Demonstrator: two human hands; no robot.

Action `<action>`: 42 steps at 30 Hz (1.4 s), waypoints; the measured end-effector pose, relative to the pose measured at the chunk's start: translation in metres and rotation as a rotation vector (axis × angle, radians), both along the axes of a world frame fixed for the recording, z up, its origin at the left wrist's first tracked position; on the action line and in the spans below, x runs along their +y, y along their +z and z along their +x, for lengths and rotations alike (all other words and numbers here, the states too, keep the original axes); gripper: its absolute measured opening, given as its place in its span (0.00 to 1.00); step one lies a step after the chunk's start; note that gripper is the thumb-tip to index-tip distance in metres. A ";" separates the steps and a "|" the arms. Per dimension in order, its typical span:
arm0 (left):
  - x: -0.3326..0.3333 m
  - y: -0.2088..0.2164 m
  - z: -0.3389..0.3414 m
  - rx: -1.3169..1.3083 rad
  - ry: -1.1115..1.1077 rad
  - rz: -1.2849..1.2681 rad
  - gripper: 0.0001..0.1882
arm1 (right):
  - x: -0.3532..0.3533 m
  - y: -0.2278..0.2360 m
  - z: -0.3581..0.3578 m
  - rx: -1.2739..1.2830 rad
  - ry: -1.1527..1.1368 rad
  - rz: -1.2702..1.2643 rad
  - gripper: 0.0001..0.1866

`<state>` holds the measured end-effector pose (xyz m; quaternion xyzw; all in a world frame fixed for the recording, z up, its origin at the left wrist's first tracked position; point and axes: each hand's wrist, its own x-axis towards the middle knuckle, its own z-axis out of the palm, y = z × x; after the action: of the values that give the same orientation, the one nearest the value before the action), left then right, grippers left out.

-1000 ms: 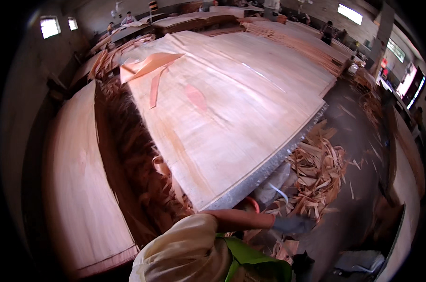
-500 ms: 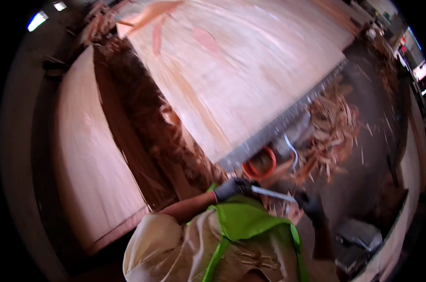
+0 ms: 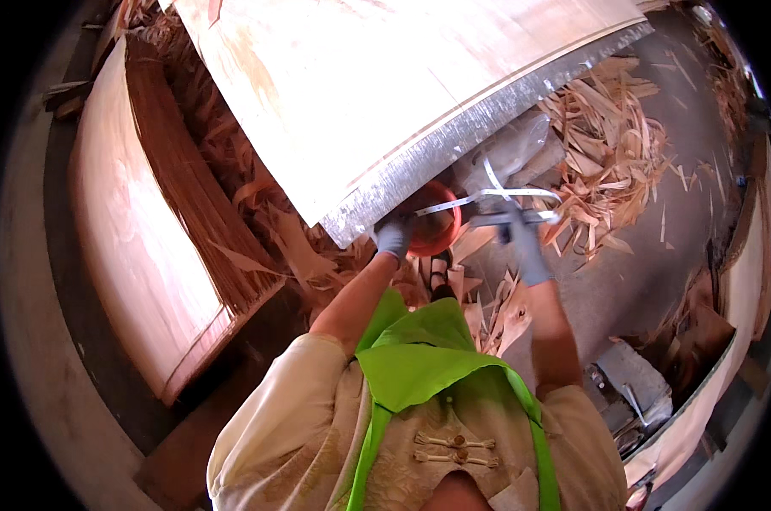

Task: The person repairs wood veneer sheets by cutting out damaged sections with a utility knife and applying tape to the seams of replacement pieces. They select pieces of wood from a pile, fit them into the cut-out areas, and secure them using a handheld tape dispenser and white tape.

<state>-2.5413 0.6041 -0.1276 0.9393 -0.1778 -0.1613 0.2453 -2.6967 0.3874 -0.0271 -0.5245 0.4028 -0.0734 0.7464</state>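
Both gloved hands up at 12 o'clock: left hand (image 3: 394, 237) closed on the strap (image 3: 487, 198) by the veneer stack (image 3: 385, 94) edge, right hand (image 3: 521, 238) gripping its other end. Scraps (image 3: 607, 170) crowd 2 o'clock; bare floor (image 3: 624, 281) at 3.

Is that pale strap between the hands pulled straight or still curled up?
Curled: the strap loops and bends between the left hand and right hand.

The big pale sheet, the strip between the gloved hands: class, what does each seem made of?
Big pale sheet: thin wood veneer, it seems, unfinished; grain streaks show. Strip between left hand and right hand: probably metal banding; silvery, thin, holding its curve.
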 end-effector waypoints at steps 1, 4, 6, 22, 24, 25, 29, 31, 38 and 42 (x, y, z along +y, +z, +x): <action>-0.008 0.001 0.001 0.071 0.005 0.007 0.23 | 0.023 -0.010 0.010 0.016 0.016 -0.022 0.20; -0.016 -0.004 -0.002 0.113 0.012 0.020 0.23 | 0.057 -0.033 0.034 0.056 0.143 -0.065 0.16; -0.026 0.005 -0.001 0.168 0.026 -0.009 0.23 | 0.071 -0.058 0.043 -0.058 0.048 -0.166 0.15; 0.480 0.113 0.168 -0.427 0.670 0.568 0.10 | 0.079 -0.077 0.063 0.144 -0.022 -0.194 0.11; 0.522 0.164 0.227 -0.558 0.779 0.390 0.11 | 0.073 -0.095 0.052 0.091 -0.114 -0.173 0.06; 0.573 0.185 0.243 -0.703 0.627 0.312 0.12 | 0.068 -0.112 0.053 0.106 -0.164 -0.169 0.04; 0.439 0.227 0.309 -0.117 0.524 -0.641 0.08 | 0.081 -0.069 0.070 -0.052 -0.497 -0.296 0.07; 0.372 0.254 0.288 -0.006 0.339 -0.691 0.06 | 0.118 -0.016 0.098 -0.097 -0.259 -0.473 0.07; 0.271 0.311 0.252 -0.225 -0.337 -0.628 0.06 | 0.318 0.217 0.308 -0.410 0.606 -0.469 0.22; 0.280 0.320 0.306 -0.319 -0.329 -0.604 0.10 | 0.330 0.207 0.372 -0.339 0.716 -0.294 0.19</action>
<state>-2.2353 0.8840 0.1921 0.7968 -0.4017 0.0096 0.4512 -2.3252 0.7179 0.1797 -0.7128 0.0516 0.0487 0.6978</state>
